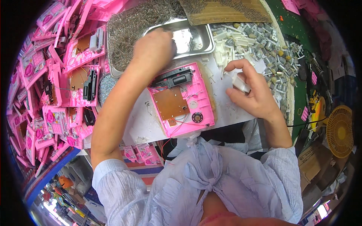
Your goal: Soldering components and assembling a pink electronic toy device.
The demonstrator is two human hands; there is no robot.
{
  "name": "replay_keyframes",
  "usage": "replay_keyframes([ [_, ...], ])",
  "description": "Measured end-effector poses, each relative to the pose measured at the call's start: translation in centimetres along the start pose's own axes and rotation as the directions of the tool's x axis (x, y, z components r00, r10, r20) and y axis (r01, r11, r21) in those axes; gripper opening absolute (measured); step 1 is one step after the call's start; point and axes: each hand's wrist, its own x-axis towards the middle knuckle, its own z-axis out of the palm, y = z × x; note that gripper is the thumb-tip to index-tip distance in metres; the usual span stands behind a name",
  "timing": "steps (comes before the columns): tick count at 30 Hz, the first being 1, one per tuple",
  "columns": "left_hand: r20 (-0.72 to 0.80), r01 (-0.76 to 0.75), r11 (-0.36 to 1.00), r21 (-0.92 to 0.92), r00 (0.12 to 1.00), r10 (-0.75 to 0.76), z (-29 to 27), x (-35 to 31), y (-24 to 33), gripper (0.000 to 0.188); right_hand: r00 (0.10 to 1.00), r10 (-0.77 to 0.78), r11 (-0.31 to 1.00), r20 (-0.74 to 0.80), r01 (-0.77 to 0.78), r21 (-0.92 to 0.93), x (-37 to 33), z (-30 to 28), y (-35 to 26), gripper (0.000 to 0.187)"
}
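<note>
A pink plastic toy shell (204, 96) lies open on the work surface in front of me. Inside it are a brown circuit board (169, 103), a black module (177, 78), a small round black part (197, 117) and thin wires. Beyond the shell, my left hand (155, 47) reaches over the shallow metal tray (206, 47). Its fingers are curled down, and whatever they pinch is hidden. To the right of the shell, my right hand (252, 90) holds a small white plastic part (240, 83) between thumb and fingers.
A heap of tiny metal pieces (128, 34) fills the tray's left side. Cardboard (226, 11) with more pieces lies behind. White plastic parts and silvery cylindrical parts (264, 45) are piled right. Pink shells (37, 98) stack high left. A yellow fan (340, 132) stands far right.
</note>
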Motion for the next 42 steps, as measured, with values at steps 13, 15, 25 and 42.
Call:
replay_keyframes([
  [13, -0.093, -0.014, 0.993, -0.115, 0.996, 0.003, 0.6, 2.5, -0.4, 0.017, 0.933, -0.352, 0.93, -0.074, 0.339, -0.144, -0.5, 0.3, 2.4, 0.045],
  [15, -0.093, 0.047, 0.998, -0.047, 0.994, -0.051, 0.2, 3.0, -0.3, 0.017, 0.941, -0.338, 0.929, -0.035, 0.327, -0.17, -0.5, 0.1, 2.2, 0.046],
  [25, -0.008, 0.069, 0.99, 0.125, 0.998, -0.069, 0.4, 2.6, -2.6, 0.018, 0.944, -0.328, 0.925, 0.024, 0.326, -0.193, -0.7, 0.6, 2.1, 0.047],
  [42, -0.322, -0.014, 0.784, -0.62, 0.916, -0.238, -0.8, -4.2, -1.5, 0.021, 0.889, -0.452, 0.88, -0.076, 0.431, -0.199, -0.3, 1.6, 0.7, 0.037],
])
